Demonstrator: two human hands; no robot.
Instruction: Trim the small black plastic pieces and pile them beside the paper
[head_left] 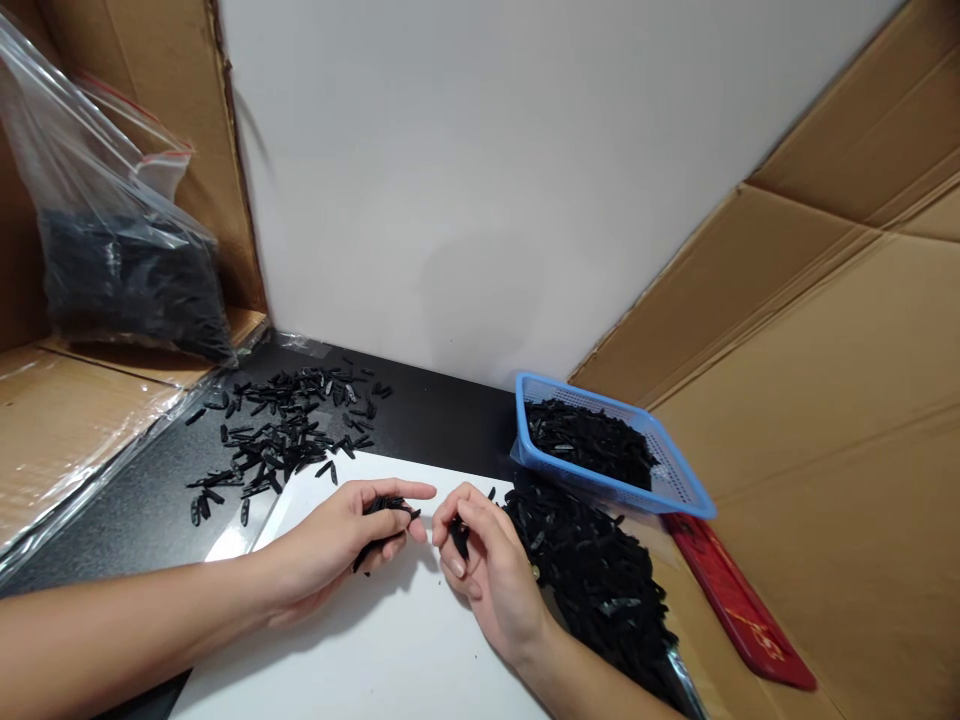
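Note:
My left hand (375, 525) is curled round a bunch of small black pieces (386, 506), its index finger stretched toward the right. Close beside it, my right hand (480, 560) has its fingers bent round a few more black pieces (459, 537). The two hands are a small gap apart over a white board (375, 650). Loose black pieces (277, 440) lie scattered on the dark table behind the board. A large heap of black pieces (600, 590) sits to the right of my right hand.
A blue basket (615, 485) holding black pieces stands behind the heap. At the right lies a red flat object (739, 600). A clear bag of black pieces (127, 280) rests on cardboard (82, 400) at the left. Cardboard and a pale wall (480, 170) enclose the table.

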